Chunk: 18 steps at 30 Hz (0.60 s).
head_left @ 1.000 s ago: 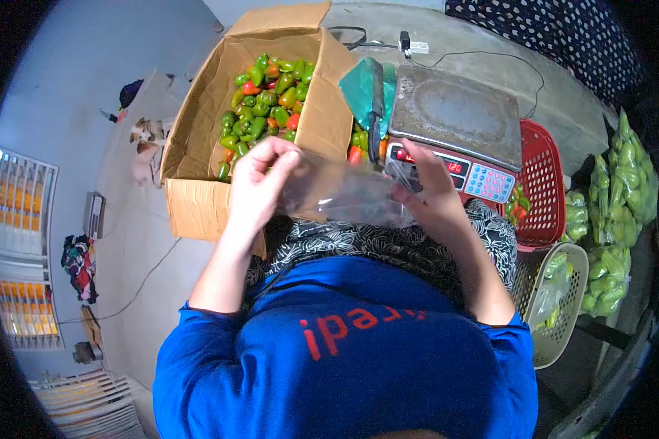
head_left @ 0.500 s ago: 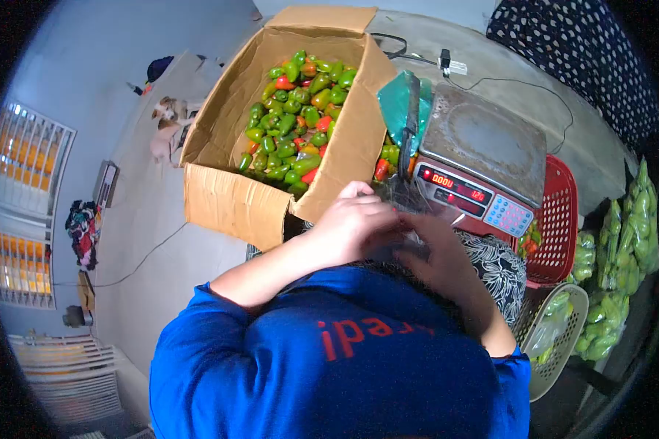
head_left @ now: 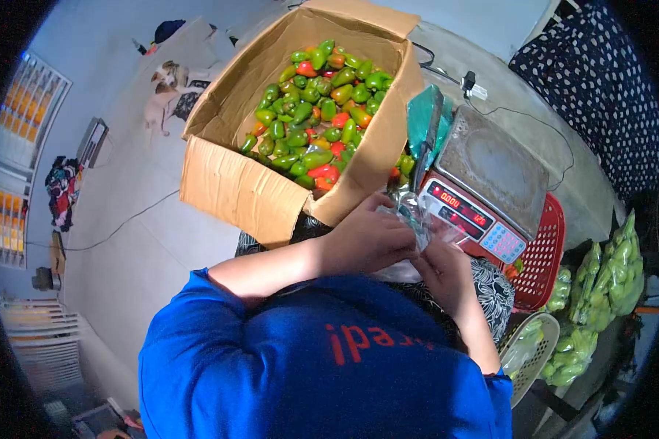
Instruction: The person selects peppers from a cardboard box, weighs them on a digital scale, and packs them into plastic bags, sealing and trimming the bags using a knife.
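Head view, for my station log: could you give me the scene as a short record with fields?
Left hand: gripping a clear plastic bag
Right hand: gripping the same bag
Container: open cardboard box
Contents: peppers, mostly green, some red
Weighing: digital scale, display lit red
Picture right: red perforated basket, bagged green vegetables

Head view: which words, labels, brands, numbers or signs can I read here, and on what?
"0.00", last digit unclear: left display window of the scale.
"12", last digit unclear: right display window.
"ed!", upside down, other letters unclear: blue shirt.
Too blurred: lower display window.
Too small: keypad labels.
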Available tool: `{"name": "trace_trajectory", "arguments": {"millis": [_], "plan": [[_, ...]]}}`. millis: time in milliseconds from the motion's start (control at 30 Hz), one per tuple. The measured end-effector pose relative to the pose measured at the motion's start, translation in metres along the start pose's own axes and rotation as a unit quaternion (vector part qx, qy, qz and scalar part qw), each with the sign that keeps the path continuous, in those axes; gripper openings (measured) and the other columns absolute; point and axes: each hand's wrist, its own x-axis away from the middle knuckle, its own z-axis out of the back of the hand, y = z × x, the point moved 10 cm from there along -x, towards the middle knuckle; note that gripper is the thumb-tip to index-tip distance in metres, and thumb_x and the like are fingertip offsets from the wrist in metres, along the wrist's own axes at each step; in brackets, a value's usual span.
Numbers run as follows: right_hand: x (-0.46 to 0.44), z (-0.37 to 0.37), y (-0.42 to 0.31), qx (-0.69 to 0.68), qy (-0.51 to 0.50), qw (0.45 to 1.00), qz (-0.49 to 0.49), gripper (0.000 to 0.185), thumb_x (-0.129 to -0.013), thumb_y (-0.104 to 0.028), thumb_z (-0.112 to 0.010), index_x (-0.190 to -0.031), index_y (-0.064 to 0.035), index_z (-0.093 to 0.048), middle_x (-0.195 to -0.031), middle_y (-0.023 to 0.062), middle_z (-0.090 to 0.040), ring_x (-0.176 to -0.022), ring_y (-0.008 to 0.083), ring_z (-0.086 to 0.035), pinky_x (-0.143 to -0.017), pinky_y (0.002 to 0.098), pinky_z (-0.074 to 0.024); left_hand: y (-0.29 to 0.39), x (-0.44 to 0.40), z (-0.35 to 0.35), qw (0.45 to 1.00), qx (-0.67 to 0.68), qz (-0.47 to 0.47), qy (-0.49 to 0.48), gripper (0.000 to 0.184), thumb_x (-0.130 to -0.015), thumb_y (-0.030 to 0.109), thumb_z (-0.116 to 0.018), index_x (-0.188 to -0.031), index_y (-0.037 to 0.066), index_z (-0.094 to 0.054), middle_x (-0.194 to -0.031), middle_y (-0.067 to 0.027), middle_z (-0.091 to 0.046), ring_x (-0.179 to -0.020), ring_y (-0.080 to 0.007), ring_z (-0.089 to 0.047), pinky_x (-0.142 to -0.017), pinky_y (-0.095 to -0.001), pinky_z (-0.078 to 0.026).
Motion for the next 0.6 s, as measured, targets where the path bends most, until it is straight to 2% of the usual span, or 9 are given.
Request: {"name": "trace_trajectory", "arguments": {"millis": [67, 167, 267, 300, 333, 400, 433, 500, 600], "plan": [[0.000, -0.008, 0.011, -0.031, -0.027, 0.999, -0.013, 0.019, -0.078, -0.018, -0.066, -0.071, -0.0025, -0.057, -0.071, 0.0168, -0.057, -0.070, 0.0382, -0.055, -0.062, 0.0424, -0.0427, -0.002, 0.001, 0.001, 1.000, -0.004, -0.010, -0.009, 0.011, -0.080, 0.023, -0.061, -0.079, 0.015, -0.055, -0.074, -0.0001, -0.059, -0.077, -0.0198, -0.060, -0.087, -0.0417, -0.037], [-0.001, -0.016, 0.004, -0.084, -0.116, 0.990, 0.012, 0.015, -0.076, -0.013, -0.066, -0.082, -0.0009, -0.060, -0.080, 0.0182, -0.059, -0.078, 0.0356, -0.058, -0.070, 0.0408, -0.0452, -0.008, -0.001, -0.001, 0.998, -0.017, -0.005, -0.057, 0.011, -0.080, 0.024, -0.061, -0.080, 0.013, -0.057, -0.073, -0.0034, -0.060, -0.077, -0.0230, -0.060, -0.080, -0.0391, -0.042], [-0.009, -0.021, 0.027, -0.084, -0.110, 0.990, -0.005, 0.035, -0.071, -0.008, -0.070, -0.103, -0.0004, -0.058, -0.095, 0.0136, -0.059, -0.087, 0.0257, -0.057, -0.079, 0.0346, -0.0448, -0.090, -0.017, 0.003, 0.950, -0.140, 0.148, -0.237, 0.016, -0.082, 0.025, -0.060, -0.082, 0.009, -0.060, -0.073, -0.0053, -0.061, -0.076, -0.0227, -0.061, -0.072, -0.0368, -0.046], [-0.021, -0.030, 0.048, -0.051, -0.152, 0.987, -0.007, 0.045, -0.073, -0.006, -0.067, -0.115, 0.0013, -0.052, -0.106, 0.0180, -0.056, -0.102, 0.0311, -0.054, -0.089, 0.0376, -0.0429, -0.124, -0.024, 0.022, 0.973, -0.003, 0.185, -0.140, 0.020, -0.083, 0.027, -0.059, -0.085, 0.008, -0.061, -0.075, -0.0066, -0.062, -0.077, -0.0217, -0.061, -0.070, -0.0355, -0.048], [-0.033, -0.029, 0.070, -0.056, -0.112, 0.992, -0.027, 0.045, -0.077, -0.014, -0.067, -0.117, 0.0013, -0.052, -0.106, 0.0173, -0.056, -0.101, 0.0288, -0.054, -0.088, 0.0361, -0.0430, -0.164, -0.028, 0.045, 0.967, 0.133, 0.215, -0.037, 0.023, -0.084, 0.029, -0.059, -0.087, 0.006, -0.063, -0.077, -0.0079, -0.063, -0.078, -0.0207, -0.061, -0.069, -0.0342, -0.049], [-0.054, -0.028, 0.115, -0.100, -0.033, 0.980, -0.169, 0.049, -0.082, -0.022, -0.065, -0.121, 0.0018, -0.048, -0.103, 0.0163, -0.057, -0.097, 0.0247, -0.055, -0.086, 0.0333, -0.0431, -0.234, -0.040, 0.091, 0.958, 0.107, 0.264, 0.046, 0.031, -0.085, 0.033, -0.058, -0.095, 0.005, -0.065, -0.085, -0.0108, -0.065, -0.081, -0.0195, -0.061, -0.075, -0.0314, -0.048], [-0.064, -0.033, 0.127, -0.126, 0.001, 0.976, -0.179, 0.052, -0.083, -0.024, -0.064, -0.124, 0.0020, -0.045, -0.101, 0.0154, -0.057, -0.094, 0.0229, -0.055, -0.084, 0.0318, -0.0431, -0.272, -0.039, 0.106, 0.951, 0.033, 0.300, 0.063, 0.031, -0.087, 0.031, -0.057, -0.101, 0.003, -0.061, -0.092, -0.0068, -0.065, -0.088, -0.0154, -0.059, -0.082, -0.0303, -0.046], [-0.077, -0.056, 0.149, -0.198, 0.034, 0.955, -0.219, 0.063, -0.084, -0.027, -0.063, -0.132, 0.0038, -0.036, -0.101, 0.0134, -0.057, -0.091, 0.0201, -0.054, -0.083, 0.0293, -0.0431, -0.337, -0.031, 0.120, 0.920, -0.039, 0.378, 0.096, 0.031, -0.084, 0.028, -0.058, -0.101, 0.003, -0.062, -0.095, -0.0125, -0.065, -0.093, -0.0246, -0.061, -0.084, -0.0336, -0.046], [-0.092, -0.079, 0.166, -0.263, 0.077, 0.927, -0.254, 0.069, -0.084, -0.024, -0.064, -0.135, 0.0061, -0.028, -0.112, 0.0153, -0.057, -0.103, 0.0199, -0.054, -0.090, 0.0284, -0.0408, -0.375, -0.036, 0.126, 0.892, -0.221, 0.383, 0.094, 0.033, -0.082, 0.026, -0.059, -0.106, 0.003, -0.060, -0.104, -0.0160, -0.063, -0.099, -0.0310, -0.059, -0.087, -0.0364, -0.045]]}}
